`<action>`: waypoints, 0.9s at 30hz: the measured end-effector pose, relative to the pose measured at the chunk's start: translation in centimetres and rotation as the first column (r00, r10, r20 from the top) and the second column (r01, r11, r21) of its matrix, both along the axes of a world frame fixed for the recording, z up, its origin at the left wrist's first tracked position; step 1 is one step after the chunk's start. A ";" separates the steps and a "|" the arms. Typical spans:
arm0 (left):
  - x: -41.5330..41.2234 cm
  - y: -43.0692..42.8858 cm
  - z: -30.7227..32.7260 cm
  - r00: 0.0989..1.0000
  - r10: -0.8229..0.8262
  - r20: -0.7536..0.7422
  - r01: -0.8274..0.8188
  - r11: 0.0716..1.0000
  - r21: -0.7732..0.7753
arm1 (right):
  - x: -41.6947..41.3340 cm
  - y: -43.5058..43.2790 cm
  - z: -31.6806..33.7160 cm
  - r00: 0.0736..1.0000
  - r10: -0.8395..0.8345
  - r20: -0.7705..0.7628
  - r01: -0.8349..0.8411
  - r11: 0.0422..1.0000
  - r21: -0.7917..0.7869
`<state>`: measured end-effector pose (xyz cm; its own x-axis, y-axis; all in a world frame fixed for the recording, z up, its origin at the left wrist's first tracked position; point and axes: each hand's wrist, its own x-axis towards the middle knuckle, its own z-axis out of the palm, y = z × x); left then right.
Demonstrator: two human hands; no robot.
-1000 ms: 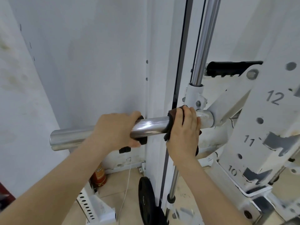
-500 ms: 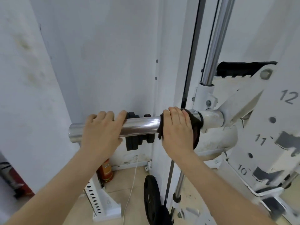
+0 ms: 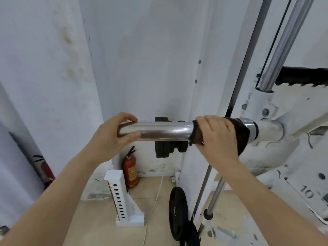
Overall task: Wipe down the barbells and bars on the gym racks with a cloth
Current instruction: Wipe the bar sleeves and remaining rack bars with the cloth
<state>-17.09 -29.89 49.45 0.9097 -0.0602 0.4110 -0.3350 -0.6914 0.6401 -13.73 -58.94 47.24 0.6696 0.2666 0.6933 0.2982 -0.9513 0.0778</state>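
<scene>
Left grip (image 3: 110,139) clenched round the free end of the bar (image 3: 165,132), frame centre. Right grip (image 3: 217,137) clamps dark cloth (image 3: 242,137) round bar, touching collar (image 3: 249,127), centre right. Extinguisher (image 3: 130,172), plate (image 3: 177,212) on floor (image 3: 99,219) below.

Hands: two, the left hand (image 3: 110,137) and the right hand (image 3: 216,137).
Chrome bar (image 3: 165,131): one.
Cloth (image 3: 242,135): one.
Guide rod (image 3: 284,43): one.
Fire extinguishers (image 3: 130,172): two, one half hidden at the left edge.
Floor plates (image 3: 177,212): two.
Small plates (image 3: 164,150) behind the bar: several, count unclear.
Perforated post (image 3: 118,194): one.
White cord (image 3: 156,196): one.
</scene>
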 end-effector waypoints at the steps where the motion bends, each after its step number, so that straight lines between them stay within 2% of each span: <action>1: 0.4 -0.3 -0.5 0.998 0.041 0.037 -0.040 0.998 -0.041 | 0.1 -0.6 0.0 0.997 -0.078 -0.015 0.079 0.995 0.062; 3: 1.1 -1.2 -0.7 0.986 0.144 0.085 -0.131 0.981 -0.141 | 0.3 0.6 -0.2 0.986 -0.163 -0.025 0.165 0.971 0.174; 5: 1.8 -1.7 -0.6 0.974 0.219 0.059 -0.200 0.954 -0.225 | -0.4 2.7 -1.1 0.992 -0.127 -0.024 0.128 0.941 0.313; 6: 2.1 -1.7 -0.5 0.971 0.236 0.035 -0.221 0.944 -0.247 | -1.1 3.5 -2.0 0.999 -0.052 0.002 0.045 0.889 0.455; 7: 2.2 -1.7 -0.4 0.968 0.249 0.006 -0.240 0.938 -0.252 | -2.1 4.2 -2.6 0.999 0.020 0.042 -0.043 0.760 0.649; 8: 2.4 -1.6 -0.4 0.965 0.261 -0.002 -0.253 0.935 -0.248 | -3.4 4.6 -3.2 0.995 0.054 0.087 -0.103 0.536 0.838; 9: 2.5 -1.6 -0.5 0.963 0.270 -0.014 -0.265 0.931 -0.252 | -4.8 5.1 -3.2 0.994 0.030 0.106 -0.110 0.228 0.967; 10: 2.6 -1.6 -0.5 0.961 0.278 -0.018 -0.273 0.927 -0.258 | -5.8 5.5 -3.0 0.998 -0.013 0.060 -0.061 -0.105 0.993; 11: 2.8 -1.6 -0.6 0.958 0.285 -0.026 -0.281 0.921 -0.269 | -6.0 5.7 -3.1 1.000 -0.009 -0.006 0.002 -0.388 0.922; 12: 2.9 -1.6 -0.7 0.956 0.291 -0.031 -0.288 0.918 -0.273 | -6.0 5.7 -2.8 0.996 0.075 -0.045 0.079 -0.556 0.827; 14: 3.2 -1.6 -0.9 0.955 0.293 -0.035 -0.291 0.913 -0.286 | -5.0 5.2 -1.3 0.953 0.297 0.059 0.158 -0.655 0.739; 16: 3.3 -1.4 -1.0 0.960 0.281 -0.023 -0.275 0.914 -0.297 | -3.1 4.8 0.5 0.916 0.285 0.282 0.072 -0.809 0.584; 18: 3.5 -1.5 -1.1 0.962 0.272 -0.017 -0.262 0.909 -0.324 | -1.8 5.9 1.8 0.903 0.244 0.355 0.055 -0.883 0.467; 20: 3.5 -1.4 -1.1 0.962 0.274 -0.020 -0.263 0.899 -0.351 | -1.7 9.1 1.5 0.881 0.326 0.344 0.156 -0.885 0.438; 23: 3.2 -1.5 -0.9 0.959 0.282 -0.037 -0.279 0.906 -0.319 | -3.7 15.7 1.0 0.742 0.567 0.358 0.393 -0.801 0.452; 27: 2.9 -1.9 -0.4 0.947 0.316 -0.064 -0.322 0.910 -0.260 | -4.8 18.5 0.4 0.574 0.720 0.390 0.520 -0.688 0.506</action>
